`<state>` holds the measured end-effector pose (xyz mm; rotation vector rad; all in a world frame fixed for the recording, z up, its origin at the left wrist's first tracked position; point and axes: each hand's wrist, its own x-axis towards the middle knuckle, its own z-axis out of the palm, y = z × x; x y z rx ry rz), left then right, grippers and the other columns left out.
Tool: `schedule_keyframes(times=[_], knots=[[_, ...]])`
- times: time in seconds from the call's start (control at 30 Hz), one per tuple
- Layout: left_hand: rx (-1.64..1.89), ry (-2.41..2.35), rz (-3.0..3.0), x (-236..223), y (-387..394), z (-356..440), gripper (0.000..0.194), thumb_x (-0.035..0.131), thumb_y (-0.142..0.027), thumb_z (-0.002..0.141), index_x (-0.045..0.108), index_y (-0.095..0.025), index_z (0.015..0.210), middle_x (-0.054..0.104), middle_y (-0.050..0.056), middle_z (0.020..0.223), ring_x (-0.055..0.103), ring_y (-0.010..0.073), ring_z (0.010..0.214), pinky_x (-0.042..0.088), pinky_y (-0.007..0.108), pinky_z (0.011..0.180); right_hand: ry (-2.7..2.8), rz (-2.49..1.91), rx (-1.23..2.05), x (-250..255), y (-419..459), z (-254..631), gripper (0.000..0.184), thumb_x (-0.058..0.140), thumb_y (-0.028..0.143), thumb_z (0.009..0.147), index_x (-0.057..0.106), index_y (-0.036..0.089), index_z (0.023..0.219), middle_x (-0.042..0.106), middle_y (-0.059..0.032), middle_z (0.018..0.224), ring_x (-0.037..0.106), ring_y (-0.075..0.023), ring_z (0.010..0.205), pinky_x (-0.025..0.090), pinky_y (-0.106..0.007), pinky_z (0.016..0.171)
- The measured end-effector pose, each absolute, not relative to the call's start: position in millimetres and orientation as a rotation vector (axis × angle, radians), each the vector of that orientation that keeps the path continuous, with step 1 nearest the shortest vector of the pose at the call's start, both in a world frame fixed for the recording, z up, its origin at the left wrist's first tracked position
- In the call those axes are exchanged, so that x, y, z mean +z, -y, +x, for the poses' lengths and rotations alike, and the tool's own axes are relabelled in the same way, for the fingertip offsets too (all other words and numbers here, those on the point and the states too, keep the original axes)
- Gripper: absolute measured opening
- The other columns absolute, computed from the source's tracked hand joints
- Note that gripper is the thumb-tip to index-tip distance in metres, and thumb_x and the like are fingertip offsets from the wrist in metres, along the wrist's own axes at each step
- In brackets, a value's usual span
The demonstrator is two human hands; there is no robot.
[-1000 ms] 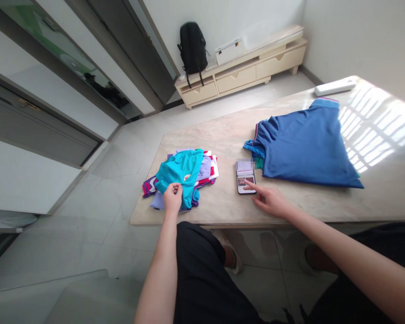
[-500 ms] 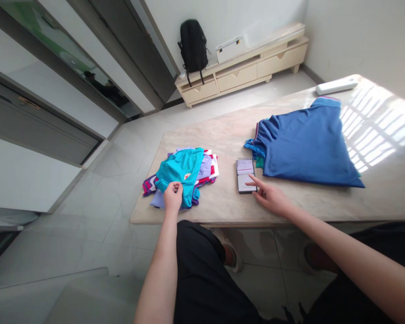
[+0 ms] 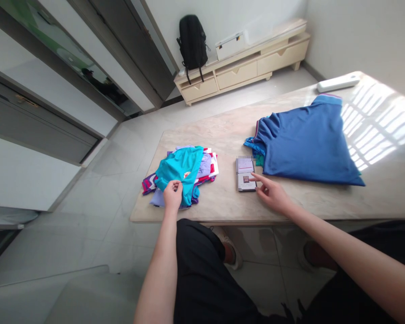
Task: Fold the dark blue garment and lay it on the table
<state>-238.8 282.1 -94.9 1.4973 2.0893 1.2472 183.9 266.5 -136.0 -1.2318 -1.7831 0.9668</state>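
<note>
My left hand point(image 3: 173, 194) is closed in a pinch on the front of a teal garment point(image 3: 180, 168) with a small emblem. That garment tops a pile of folded clothes point(image 3: 205, 165) in purple, red and white. My right hand point(image 3: 272, 193) holds nothing; its index finger reaches out to the right edge of a phone point(image 3: 245, 183) lying on the table, and the other fingers are partly bent. The phone screen is lit and shows a small dark picture. Just beyond that hand lies a blue polo shirt point(image 3: 305, 141) with a light blue collar, over other blue and green clothes.
The marble-look table point(image 3: 219, 209) has its near edge above my knees. A white oblong object point(image 3: 338, 84) lies at the table's far right. Across the floor, a low cabinet point(image 3: 236, 76) carries a black backpack point(image 3: 192, 42) and a white box point(image 3: 230, 46).
On the phone screen a small dark picture has appeared in the lower part. My right index finger has moved slightly to the right. The left hand keeps its pinch.
</note>
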Motion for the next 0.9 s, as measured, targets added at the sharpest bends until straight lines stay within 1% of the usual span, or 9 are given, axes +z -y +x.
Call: schedule_keyframes(times=[0.13,0.33,0.47,0.7,0.9], knots=[[1.247,-2.083,1.501,-94.7,-282.2,-238.2,0.017,0.068,-0.036,0.081,0.065,-0.02,0.085,0.068,0.004,0.076,0.067,0.0199,0.073,0.055,0.03,0.072,1.759,-1.225,0.957,-135.3,-265.9,184.4,0.057,0.053,0.019,0.093,0.052,0.027,0.15,0.07,-0.0056,0.134,0.059,-0.0125,0.065,0.054,-0.032,0.068],[1.239,-2.072,1.512,-94.2,-281.6,-237.4,0.015,0.067,-0.034,0.081,0.066,-0.02,0.084,0.069,0.004,0.077,0.066,0.0195,0.072,0.054,0.03,0.072,1.702,-1.27,0.897,-140.0,-268.5,184.3,0.055,0.053,0.018,0.093,0.054,0.024,0.147,0.07,-0.007,0.127,0.057,-0.0129,0.063,0.052,-0.034,0.07],[1.235,-2.066,1.511,-93.4,-281.3,-237.1,0.016,0.068,-0.035,0.081,0.066,-0.02,0.085,0.07,0.004,0.078,0.066,0.0194,0.072,0.054,0.03,0.071,1.701,-1.273,0.887,-139.7,-268.8,184.0,0.055,0.052,0.018,0.093,0.054,0.024,0.148,0.069,-0.0081,0.128,0.057,-0.0127,0.062,0.052,-0.035,0.071],[1.225,-2.07,1.503,-93.3,-281.2,-236.6,0.016,0.068,-0.034,0.082,0.066,-0.019,0.087,0.071,0.004,0.08,0.067,0.0196,0.074,0.055,0.03,0.073,1.762,-1.224,0.941,-133.7,-266.4,183.9,0.053,0.053,0.021,0.094,0.054,0.025,0.147,0.071,-0.0071,0.129,0.057,-0.0122,0.062,0.053,-0.032,0.065],[1.216,-2.078,1.509,-91.8,-280.6,-235.3,0.015,0.067,-0.033,0.083,0.066,-0.019,0.086,0.071,0.005,0.08,0.067,0.0196,0.074,0.056,0.03,0.073,1.772,-1.222,0.928,-132.6,-266.4,184.0,0.053,0.053,0.02,0.094,0.055,0.025,0.147,0.071,-0.0086,0.129,0.059,-0.0129,0.063,0.054,-0.033,0.067]])
